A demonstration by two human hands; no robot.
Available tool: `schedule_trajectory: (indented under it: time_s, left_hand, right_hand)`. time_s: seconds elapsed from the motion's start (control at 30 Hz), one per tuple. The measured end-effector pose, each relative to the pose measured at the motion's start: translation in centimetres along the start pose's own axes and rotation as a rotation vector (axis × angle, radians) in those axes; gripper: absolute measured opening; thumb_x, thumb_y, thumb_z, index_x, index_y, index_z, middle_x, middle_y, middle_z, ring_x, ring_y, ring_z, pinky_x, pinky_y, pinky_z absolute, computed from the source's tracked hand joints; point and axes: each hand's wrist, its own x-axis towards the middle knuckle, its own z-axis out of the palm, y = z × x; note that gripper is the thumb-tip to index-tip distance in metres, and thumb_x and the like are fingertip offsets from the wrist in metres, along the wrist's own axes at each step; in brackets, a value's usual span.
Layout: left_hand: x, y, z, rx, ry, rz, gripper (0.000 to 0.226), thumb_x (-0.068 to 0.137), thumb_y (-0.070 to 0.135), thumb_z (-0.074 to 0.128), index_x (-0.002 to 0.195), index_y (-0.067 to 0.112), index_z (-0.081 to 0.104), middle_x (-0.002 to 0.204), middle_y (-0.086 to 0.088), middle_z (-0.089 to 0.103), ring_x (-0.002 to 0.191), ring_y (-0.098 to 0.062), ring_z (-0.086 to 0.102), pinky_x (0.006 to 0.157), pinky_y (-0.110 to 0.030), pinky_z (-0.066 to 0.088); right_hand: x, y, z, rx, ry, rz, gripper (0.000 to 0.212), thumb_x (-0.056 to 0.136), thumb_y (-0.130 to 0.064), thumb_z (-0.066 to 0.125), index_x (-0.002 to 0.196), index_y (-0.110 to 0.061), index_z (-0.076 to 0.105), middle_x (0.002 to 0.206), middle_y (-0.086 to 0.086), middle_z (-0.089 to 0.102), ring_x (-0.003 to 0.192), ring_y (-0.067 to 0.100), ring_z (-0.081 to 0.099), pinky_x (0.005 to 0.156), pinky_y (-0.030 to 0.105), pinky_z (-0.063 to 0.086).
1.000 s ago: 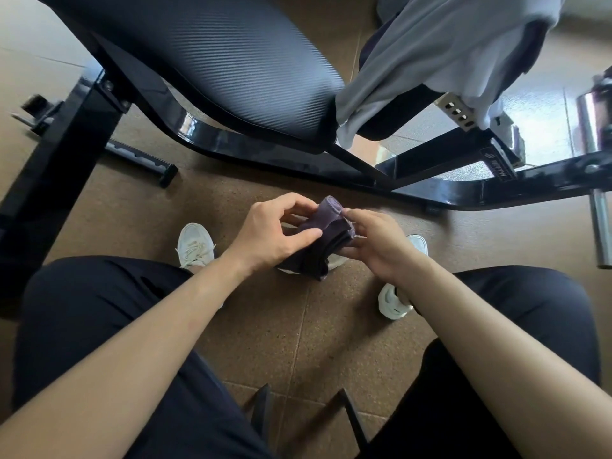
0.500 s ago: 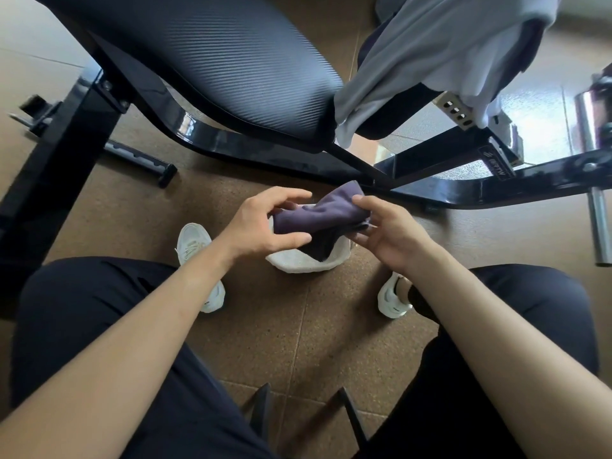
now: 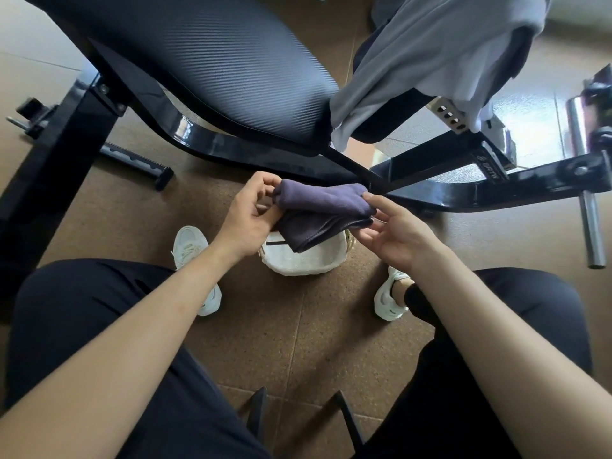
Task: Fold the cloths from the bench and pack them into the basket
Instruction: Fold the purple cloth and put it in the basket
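Brown floor tiles (image 3: pixel 298 342) lie under one white basket (image 3: pixel 308 263). One folded purple cloth (image 3: pixel 318 202) is just above the basket, held by two hands. The left hand (image 3: pixel 248 217) curls its fingers round one end. The right hand (image 3: pixel 397 233) pinches the other end. Two white shoes (image 3: pixel 190 246) stand beside the basket. One grey cloth (image 3: pixel 430 61) hangs on the black bench (image 3: pixel 215 61) beyond the basket.

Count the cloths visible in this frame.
2. One purple cloth, held by the left hand and right hand over the basket; one grey cloth draped on the bench. Others may hide under it.
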Motion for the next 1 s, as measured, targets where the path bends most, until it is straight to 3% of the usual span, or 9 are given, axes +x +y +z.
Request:
schedule_trajectory:
  time_s: [0.13,0.27,0.37,0.5,0.7,0.77,0.87,0.93,1.0]
  left_hand:
    - [-0.1,0.3,0.0,-0.139,-0.026,-0.058,0.033,0.103,0.004,0.052,0.116,0.034,0.055,0.119,-0.016,0.063,0.103,-0.028,0.069,0.070,-0.042,0.064]
    - [0.1,0.5,-0.1,-0.298,-0.054,-0.144,0.032,0.104,0.003,0.048,0.119,0.030,0.057,0.122,-0.016,0.064,0.106,-0.022,0.068,0.069,-0.029,0.059]
    - [0.2,0.7,-0.5,-0.350,-0.065,-0.179,0.030,0.105,0.003,0.046,0.123,0.024,0.057,0.121,-0.008,0.066,0.109,-0.020,0.067,0.071,-0.027,0.060]
    - [0.3,1.1,-1.0,-0.351,-0.070,-0.195,0.028,0.105,0.002,0.045,0.130,0.012,0.052,0.124,-0.012,0.064,0.105,-0.019,0.067,0.067,-0.024,0.059]
    - [0.0,1.7,-1.4,-0.416,-0.135,-0.307,0.031,0.110,0.016,0.035,0.124,0.024,0.062,0.119,-0.005,0.069,0.103,-0.020,0.070,0.064,-0.032,0.059]
    - [0.0,1.7,-1.6,-0.460,-0.163,-0.361,0.036,0.109,0.033,0.033,0.118,0.027,0.067,0.121,-0.008,0.067,0.105,-0.024,0.068,0.070,-0.040,0.059]
    - [0.2,1.7,-1.5,-0.382,-0.098,-0.431,0.050,0.097,0.063,0.045,0.096,0.020,0.070,0.109,-0.009,0.068,0.100,-0.027,0.067,0.079,-0.045,0.057]
    - [0.4,1.3,-1.1,-0.235,-0.031,-0.426,0.045,0.095,0.056,0.057,0.086,0.013,0.067,0.096,-0.006,0.070,0.095,-0.028,0.064,0.080,-0.046,0.054]
    - [0.5,0.7,-1.0,-0.166,-0.016,-0.379,0.025,0.092,0.038,0.070,0.076,0.018,0.066,0.091,-0.004,0.070,0.094,-0.027,0.065,0.081,-0.049,0.056]
  right_hand:
    - [0.0,-0.2,-0.1,-0.108,0.008,0.037,0.040,0.090,-0.016,0.073,0.125,-0.005,0.059,0.106,0.014,0.067,0.070,0.021,0.076,0.061,0.029,0.060]
    - [0.1,-0.5,-0.4,-0.245,0.031,0.073,0.038,0.089,-0.023,0.074,0.122,-0.011,0.062,0.097,0.009,0.067,0.065,0.017,0.073,0.060,0.026,0.060]
    - [0.1,-0.7,-0.5,-0.266,0.018,0.099,0.032,0.089,-0.025,0.074,0.117,-0.012,0.064,0.088,0.007,0.068,0.066,0.017,0.071,0.059,0.026,0.059]
    - [0.1,-0.7,-0.6,-0.291,-0.006,0.135,0.031,0.089,-0.024,0.073,0.116,-0.011,0.064,0.087,0.008,0.065,0.063,0.016,0.069,0.052,0.023,0.056]
    - [0.8,-0.4,-0.8,-0.264,0.002,0.116,0.033,0.088,-0.020,0.073,0.118,-0.009,0.064,0.097,0.010,0.056,0.075,0.017,0.059,0.052,0.022,0.056]
    - [1.1,-0.2,-0.9,-0.268,-0.005,0.083,0.030,0.090,-0.019,0.072,0.116,-0.008,0.065,0.098,0.010,0.054,0.075,0.017,0.056,0.053,0.022,0.056]
    - [1.3,0.1,-1.0,-0.356,-0.055,-0.004,0.017,0.090,-0.017,0.073,0.106,-0.013,0.069,0.098,0.008,0.059,0.071,0.016,0.059,0.058,0.026,0.057]
    - [1.4,0.5,-1.0,-0.425,-0.073,-0.054,0.016,0.089,-0.013,0.074,0.104,-0.015,0.070,0.102,0.009,0.065,0.076,0.020,0.065,0.063,0.029,0.059]
    - [1.5,0.7,-1.0,-0.463,-0.077,-0.085,0.020,0.089,-0.010,0.073,0.108,-0.014,0.070,0.109,0.011,0.068,0.085,0.024,0.069,0.067,0.032,0.060]
